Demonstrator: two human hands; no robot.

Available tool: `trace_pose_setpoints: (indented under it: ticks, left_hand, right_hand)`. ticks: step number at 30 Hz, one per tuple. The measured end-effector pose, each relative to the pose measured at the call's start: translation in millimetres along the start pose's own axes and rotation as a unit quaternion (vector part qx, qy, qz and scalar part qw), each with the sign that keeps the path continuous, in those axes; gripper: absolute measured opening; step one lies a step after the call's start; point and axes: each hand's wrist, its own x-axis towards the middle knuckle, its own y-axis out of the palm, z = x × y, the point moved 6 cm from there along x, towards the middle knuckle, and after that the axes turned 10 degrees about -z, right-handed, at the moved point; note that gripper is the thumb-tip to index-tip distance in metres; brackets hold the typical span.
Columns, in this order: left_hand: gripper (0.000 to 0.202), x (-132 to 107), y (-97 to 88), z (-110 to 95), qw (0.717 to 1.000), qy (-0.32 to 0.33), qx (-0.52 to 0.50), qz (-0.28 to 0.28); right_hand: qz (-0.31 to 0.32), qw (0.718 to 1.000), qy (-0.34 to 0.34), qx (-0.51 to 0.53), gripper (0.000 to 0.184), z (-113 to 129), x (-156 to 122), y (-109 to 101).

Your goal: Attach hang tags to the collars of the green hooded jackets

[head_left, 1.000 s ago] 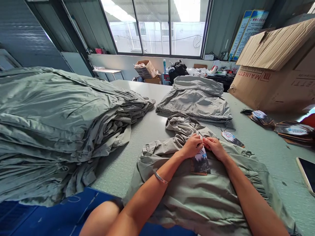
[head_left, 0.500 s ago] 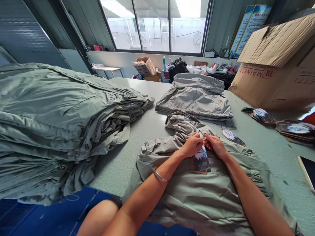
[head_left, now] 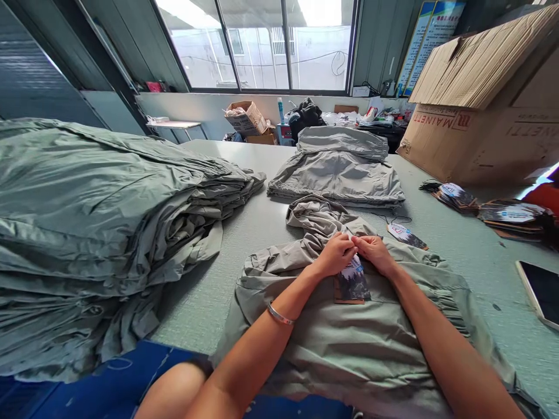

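A grey-green jacket (head_left: 349,343) lies spread over the table's front edge, its hood (head_left: 312,212) bunched toward the back. Above its neck area my left hand (head_left: 337,254) and my right hand (head_left: 373,254) meet, fingers pinched together at the top of a hang tag (head_left: 351,280). This tag has a dark forest print and hangs down onto the cloth. What exactly the fingertips grip, perhaps the tag's string, is too small to make out. Another hang tag (head_left: 407,235) with a black cord rests just beyond the jacket, to the right of my right hand.
A tall pile of grey-green garments (head_left: 109,233) fills the left. Folded garments (head_left: 336,174) lie at the back of the table (head_left: 248,218). On the right are bundles of hang tags (head_left: 515,215), a phone (head_left: 539,291) and a large cardboard box (head_left: 480,139).
My fingertips have drawn closer together at the top of the tag, my right hand shifting left and turning flatter. The whole view has swung slightly to the right.
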Motion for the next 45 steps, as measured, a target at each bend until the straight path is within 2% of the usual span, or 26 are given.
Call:
trace_pose_setpoints:
  ticks: [11,23,26,32,36,39,41,45]
  left_hand:
    - [0.038,4,1.9,-7,0.998,-0.019,-0.052,0.014]
    - [0.035,7,6.5,-7,0.998,-0.012,-0.060,0.007]
    - [0.036,5,5.1,-4,0.997,-0.032,-0.071,0.011]
    - [0.032,1,0.2,4,0.983,-0.116,-0.139,0.023]
    - [0.031,0,-2.2,11,0.964,-0.177,-0.197,-0.001]
    - [0.029,-1,-4.2,17,0.938,-0.229,-0.256,-0.039]
    - [0.029,-2,-6.2,21,0.914,-0.264,-0.301,-0.069]
    - [0.042,-4,-8.4,26,0.845,-0.323,-0.411,-0.116]
  right_hand:
    - [-0.028,1.000,0.006,0.001,0.061,-1,3,-7]
    - [-0.056,0.998,-0.002,0.014,0.062,2,3,-11]
    - [-0.051,0.998,0.017,0.032,0.062,0,4,-11]
    - [-0.049,0.996,0.052,0.047,0.061,-2,4,-11]
    - [-0.028,0.991,0.090,0.099,0.059,-4,1,-10]
    - [-0.028,0.988,0.095,0.122,0.054,-3,1,-11]
    - [-0.031,0.986,0.098,0.131,0.052,-4,1,-11]
    - [-0.038,0.986,0.104,0.126,0.046,-6,3,-10]
